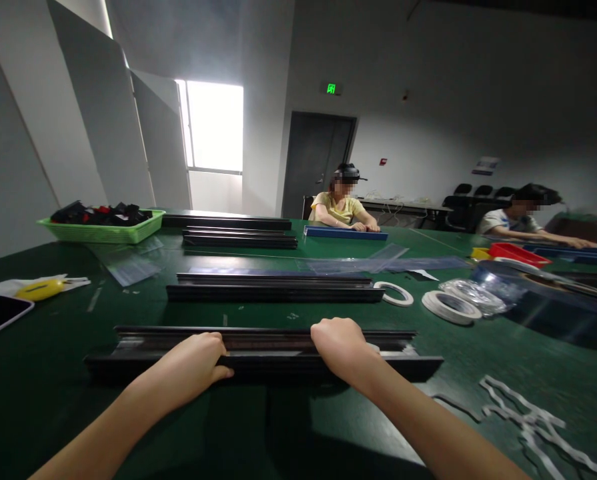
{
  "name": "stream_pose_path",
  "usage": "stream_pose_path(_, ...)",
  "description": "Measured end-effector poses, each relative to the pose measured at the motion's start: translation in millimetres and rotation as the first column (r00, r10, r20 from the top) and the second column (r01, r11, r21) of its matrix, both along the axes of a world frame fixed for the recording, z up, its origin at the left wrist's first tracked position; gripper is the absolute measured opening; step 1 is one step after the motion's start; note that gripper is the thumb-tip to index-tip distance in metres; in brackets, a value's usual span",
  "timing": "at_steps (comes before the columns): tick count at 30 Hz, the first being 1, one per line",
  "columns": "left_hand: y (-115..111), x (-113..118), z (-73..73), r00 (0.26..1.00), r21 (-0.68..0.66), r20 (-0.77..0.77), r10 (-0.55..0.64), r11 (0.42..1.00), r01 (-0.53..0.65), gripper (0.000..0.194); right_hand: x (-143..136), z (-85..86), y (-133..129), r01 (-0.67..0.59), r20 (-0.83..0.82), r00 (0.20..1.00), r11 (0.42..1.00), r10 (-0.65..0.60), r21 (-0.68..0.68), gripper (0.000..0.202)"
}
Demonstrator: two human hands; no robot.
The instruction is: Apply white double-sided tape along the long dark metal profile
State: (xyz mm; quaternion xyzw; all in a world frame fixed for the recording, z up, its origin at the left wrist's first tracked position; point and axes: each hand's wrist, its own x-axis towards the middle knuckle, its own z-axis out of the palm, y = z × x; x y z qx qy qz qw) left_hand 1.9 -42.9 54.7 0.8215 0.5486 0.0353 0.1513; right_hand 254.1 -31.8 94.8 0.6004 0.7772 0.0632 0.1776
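A long black channel-shaped profile (pixel 273 368) lies crosswise on the green table in front of me. My left hand (pixel 201 363) grips its left half, fingers bent over into the channel and thumb at the near wall. On the right half rests my right hand (pixel 342 343), its fingers curled down into the channel and their tips hidden. Something whitish shows inside the channel beside the right hand. Just beyond lies a second black profile (pixel 273 293), touched by neither hand.
Farther back are more black profiles (pixel 241 240) and a green basket (pixel 103 230) of black parts. White tape rolls (pixel 451 308) and a large film roll (pixel 568 313) sit right; crumpled white strips (pixel 523 413) lie nearer. Two people work across the table (pixel 53 360).
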Motion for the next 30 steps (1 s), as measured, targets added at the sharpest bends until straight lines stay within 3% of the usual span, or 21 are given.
stream_pose_path(5,1.9,-1.1,-4.3,0.99,0.048,-0.116,0.077,0.996,-0.072,0.038,-3.3,-2.2,-0.5,0.005,-0.009,1.0,1.0,-0.005,0.003,0.024)
stream_pose_path(11,-4.7,1.8,-1.5,0.99,0.064,-0.11,0.089,0.995,-0.082,0.036,-3.7,-2.4,-1.3,0.009,-0.02,1.0,1.0,-0.009,0.006,0.026)
stream_pose_path(23,-8.5,6.1,-0.7,0.987,0.044,-0.153,0.043,0.998,-0.036,0.06,-3.9,-4.4,-1.2,0.007,-0.02,1.0,1.0,-0.007,0.018,0.025)
stream_pose_path(30,-8.7,12.1,-0.4,0.989,0.085,-0.145,-0.03,0.995,0.042,0.052,-5.0,-5.1,-0.6,0.014,-0.019,1.0,1.0,-0.013,0.024,0.026)
